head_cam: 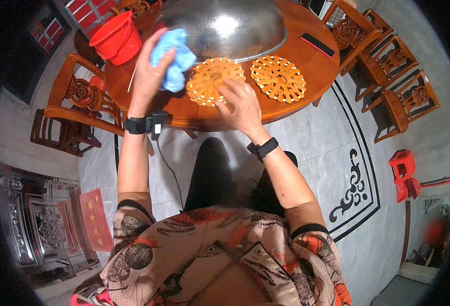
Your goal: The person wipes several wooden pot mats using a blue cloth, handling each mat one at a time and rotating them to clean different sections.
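Note:
My left hand (151,72) is raised over the near left part of the round wooden table (205,121), gripping a crumpled light-blue cloth (175,72). To the right of the cloth lies a round slatted trivet (209,70), orange-brown with pale beads at its joints. It seems to rest on another of the same kind, whose rim shows beneath. My right hand (242,103) holds its right near edge, fingers over the top and thumb at the rim. A further matching trivet (278,79) lies flat just beyond that hand, to the right.
A large perforated metal dome (225,30) covers the table's middle. A red bucket (117,40) is at the left and a phone (316,45) at the right. Carved wooden chairs (85,95) surround the table. A cable (169,166) hangs from a device by my left wrist.

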A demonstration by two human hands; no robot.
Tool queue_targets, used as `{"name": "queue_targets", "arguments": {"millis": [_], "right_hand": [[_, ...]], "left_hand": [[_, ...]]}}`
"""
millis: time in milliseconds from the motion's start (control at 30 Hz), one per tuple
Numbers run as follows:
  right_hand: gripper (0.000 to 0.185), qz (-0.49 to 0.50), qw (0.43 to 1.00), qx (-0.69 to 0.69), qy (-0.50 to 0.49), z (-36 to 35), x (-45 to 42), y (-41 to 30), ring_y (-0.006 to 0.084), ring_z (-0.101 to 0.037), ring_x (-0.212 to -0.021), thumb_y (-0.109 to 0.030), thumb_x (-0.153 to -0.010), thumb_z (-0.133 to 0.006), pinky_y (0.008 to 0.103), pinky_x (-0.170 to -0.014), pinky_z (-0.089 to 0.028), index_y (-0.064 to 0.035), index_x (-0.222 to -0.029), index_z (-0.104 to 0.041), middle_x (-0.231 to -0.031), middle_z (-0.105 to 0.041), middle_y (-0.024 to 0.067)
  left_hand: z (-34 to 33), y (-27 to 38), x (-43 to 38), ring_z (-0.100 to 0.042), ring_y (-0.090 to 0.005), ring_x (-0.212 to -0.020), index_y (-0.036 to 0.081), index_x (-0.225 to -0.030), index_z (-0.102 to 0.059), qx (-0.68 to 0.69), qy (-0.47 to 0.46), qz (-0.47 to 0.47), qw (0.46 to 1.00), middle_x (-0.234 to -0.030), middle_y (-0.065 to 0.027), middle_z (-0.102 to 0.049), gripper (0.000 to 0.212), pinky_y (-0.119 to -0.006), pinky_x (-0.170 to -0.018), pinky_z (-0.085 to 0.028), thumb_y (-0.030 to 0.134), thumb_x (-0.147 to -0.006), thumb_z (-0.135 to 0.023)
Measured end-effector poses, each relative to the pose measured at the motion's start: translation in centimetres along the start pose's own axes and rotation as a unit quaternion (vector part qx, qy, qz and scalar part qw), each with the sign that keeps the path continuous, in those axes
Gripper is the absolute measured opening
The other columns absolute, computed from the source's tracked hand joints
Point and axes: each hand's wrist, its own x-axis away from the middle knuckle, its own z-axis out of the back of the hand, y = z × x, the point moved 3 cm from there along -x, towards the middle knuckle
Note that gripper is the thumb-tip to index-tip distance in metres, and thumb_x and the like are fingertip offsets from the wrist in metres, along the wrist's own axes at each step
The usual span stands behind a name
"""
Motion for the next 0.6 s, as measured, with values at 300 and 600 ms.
{"name": "queue_targets", "arguments": {"millis": [300, 600], "right_hand": [[0.025, 0.012, 0.999, -0.04, 0.002, -0.7, 0.5, 0.3, 0.0324, -0.062, -0.116, -0.01, -0.083, -0.071, 0.0421, -0.101, -0.05, -0.0038, -0.107, -0.073, -0.116, -0.071, 0.0113], [0.024, 0.033, 0.999, -0.025, -0.019, -1.0, 0.7, 0.3, 0.0337, -0.062, -0.117, -0.007, -0.084, -0.068, 0.0437, -0.099, -0.051, -0.0047, -0.108, -0.074, -0.118, -0.071, 0.0109]], "left_hand": [[-9.7, -5.1, 3.1, -0.052, -0.0386, -0.123, 0.011, -0.139, -0.056, -0.261, -0.281, -0.126, 0.915, -0.13, -0.0169, -0.06, 0.043, -0.046, -0.105, -0.041, 0.025, -0.099, -0.058], [-9.9, -7.8, -1.2, -0.057, -0.0376, -0.118, 0.013, -0.134, -0.061, -0.279, -0.2, -0.001, 0.939, -0.124, -0.0196, -0.06, 0.038, -0.045, -0.103, -0.045, 0.02, -0.096, -0.062]]}}
